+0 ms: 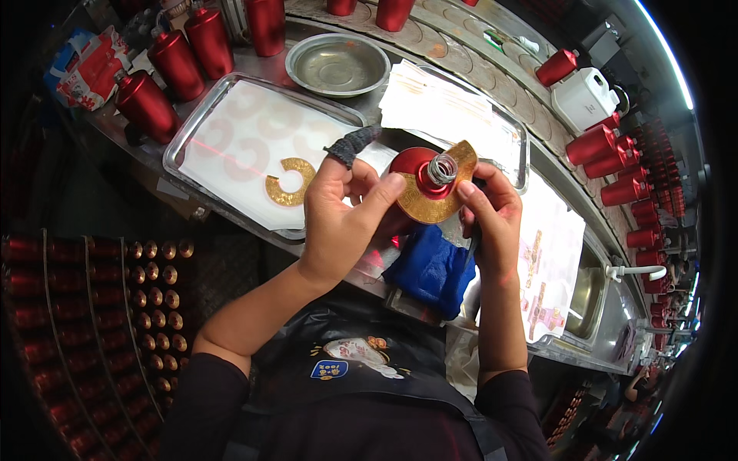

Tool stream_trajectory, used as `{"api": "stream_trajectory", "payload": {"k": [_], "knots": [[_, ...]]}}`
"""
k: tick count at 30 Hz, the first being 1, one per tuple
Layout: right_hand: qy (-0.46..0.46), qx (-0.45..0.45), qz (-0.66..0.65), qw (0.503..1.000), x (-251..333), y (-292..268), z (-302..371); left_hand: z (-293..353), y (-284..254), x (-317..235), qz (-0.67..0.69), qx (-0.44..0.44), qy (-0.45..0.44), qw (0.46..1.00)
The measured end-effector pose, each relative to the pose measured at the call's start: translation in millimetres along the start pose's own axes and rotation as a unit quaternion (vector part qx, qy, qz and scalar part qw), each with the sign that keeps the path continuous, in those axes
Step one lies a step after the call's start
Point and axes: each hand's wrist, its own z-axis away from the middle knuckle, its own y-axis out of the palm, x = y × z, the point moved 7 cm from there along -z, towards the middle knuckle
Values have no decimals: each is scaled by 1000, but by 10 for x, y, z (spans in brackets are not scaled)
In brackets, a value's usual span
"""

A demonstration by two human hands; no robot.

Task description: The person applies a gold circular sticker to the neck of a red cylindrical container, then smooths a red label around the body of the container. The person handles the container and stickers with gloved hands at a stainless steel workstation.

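A glossy red bottle with a bare threaded neck is held up before me, its mouth toward me. A C-shaped gold label curves around its shoulder, and one end stands up past the neck at the upper right. My left hand is closed on the bottle's left side, thumb at the label's edge; a dark wrap covers its index finger. My right hand pinches the label near its raised end; its other fingers are partly hidden. Another gold label lies on the paper-lined tray.
A folded blue cloth lies below the bottle. Beyond are a metal bowl and white sheets on another tray. Red bottles stand at the back left. A slatted conveyor curves rightward past a white jug and a sink.
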Motion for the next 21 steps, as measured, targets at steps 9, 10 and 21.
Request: {"api": "stream_trajectory", "payload": {"k": [9,10,21], "knots": [[-29,1,-41,999,-200,166,150,82,179,111,71,109,-38,991],[-35,-10,-35,999,-188,161,152,76,184,118,76,110,-44,990],[-2,-16,-84,996,-174,175,177,71,184,144,78,116,-46,989]]}}
